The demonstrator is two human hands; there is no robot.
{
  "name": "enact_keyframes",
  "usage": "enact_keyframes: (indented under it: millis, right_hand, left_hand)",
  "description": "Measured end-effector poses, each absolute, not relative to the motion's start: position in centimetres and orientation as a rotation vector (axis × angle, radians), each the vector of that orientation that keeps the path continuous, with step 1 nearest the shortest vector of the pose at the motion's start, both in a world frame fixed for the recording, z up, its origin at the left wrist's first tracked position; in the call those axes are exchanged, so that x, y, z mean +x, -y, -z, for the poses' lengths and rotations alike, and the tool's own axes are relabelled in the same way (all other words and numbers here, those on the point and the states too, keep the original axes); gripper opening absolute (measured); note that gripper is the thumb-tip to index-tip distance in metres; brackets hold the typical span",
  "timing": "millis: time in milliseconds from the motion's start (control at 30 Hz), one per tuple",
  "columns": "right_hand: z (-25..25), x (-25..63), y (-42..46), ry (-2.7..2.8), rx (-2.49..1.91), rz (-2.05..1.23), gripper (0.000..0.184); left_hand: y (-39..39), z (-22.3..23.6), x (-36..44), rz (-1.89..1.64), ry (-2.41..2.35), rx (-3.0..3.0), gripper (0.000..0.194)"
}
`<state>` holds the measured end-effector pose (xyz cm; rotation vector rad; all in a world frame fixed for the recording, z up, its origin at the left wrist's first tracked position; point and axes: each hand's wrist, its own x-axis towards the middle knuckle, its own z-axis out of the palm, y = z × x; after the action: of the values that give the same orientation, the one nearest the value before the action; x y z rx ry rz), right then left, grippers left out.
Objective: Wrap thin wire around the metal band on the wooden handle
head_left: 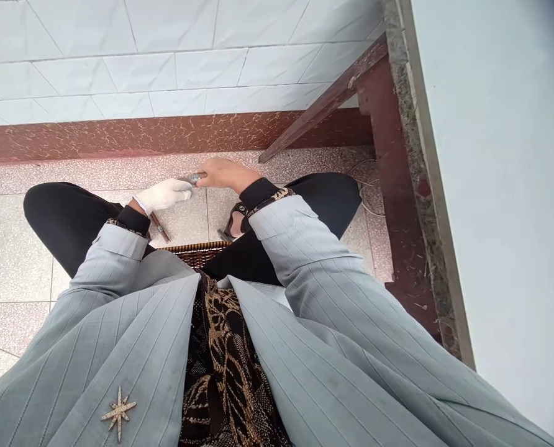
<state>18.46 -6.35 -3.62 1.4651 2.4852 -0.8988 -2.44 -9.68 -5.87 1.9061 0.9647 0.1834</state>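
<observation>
Out in front of my crossed-over lap, my two hands meet above the floor. My left hand (166, 195) wears a white knit glove, its fingers closed at the left end of a small grey ridged metal piece (194, 178). The bare fingers of my right hand (222, 173) pinch the piece's other end. Ridges run across it like thread or wound wire; I cannot tell which. Below my gloved wrist shows a reddish-brown rod (160, 227), partly hidden by the sleeve; whether it lies on the floor is unclear.
Under me is the edge of a woven wicker seat (197, 251). My sandalled foot (235, 222) rests on the tiled floor (13, 242). A white tiled wall (141, 68) stands ahead. At right are a dark red wooden frame (393, 167), a white tabletop (500, 186) and a pale cable (370, 211).
</observation>
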Motion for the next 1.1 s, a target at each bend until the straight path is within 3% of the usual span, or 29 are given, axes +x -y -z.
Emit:
enact_keyframes:
  millis: [233, 467, 567, 733, 900, 1100]
  right_hand:
    - [2.2, 20.1, 6.2, -2.216, 0.943, 1.573, 0.018]
    - [-0.2, 22.2, 5.9, -2.295, 1.487, 2.551, 0.020]
    - [0.3, 21.8, 5.6, -2.249, 1.793, 2.405, 0.028]
    - [2.1, 20.7, 5.1, -2.404, 1.940, 1.753, 0.022]
    - [3.6, 20.0, 5.2, -2.502, 1.697, 1.204, 0.018]
    - [4.4, 19.3, 5.9, -2.387, 1.199, 1.158, 0.024]
  left_hand:
    - [9.3, 5.1, -3.3, -0.325, -0.995, 1.767, 0.024]
    - [9.6, 4.7, -3.3, -0.471, -0.878, 1.556, 0.027]
    - [9.8, 4.5, -3.0, -0.417, -0.810, 1.543, 0.028]
    - [10.1, 4.0, -2.7, -0.327, -0.829, 1.602, 0.030]
    - [10.3, 3.7, -2.7, -0.266, -0.898, 1.692, 0.025]
    - [9.7, 4.4, -3.3, -0.276, -0.967, 1.739, 0.020]
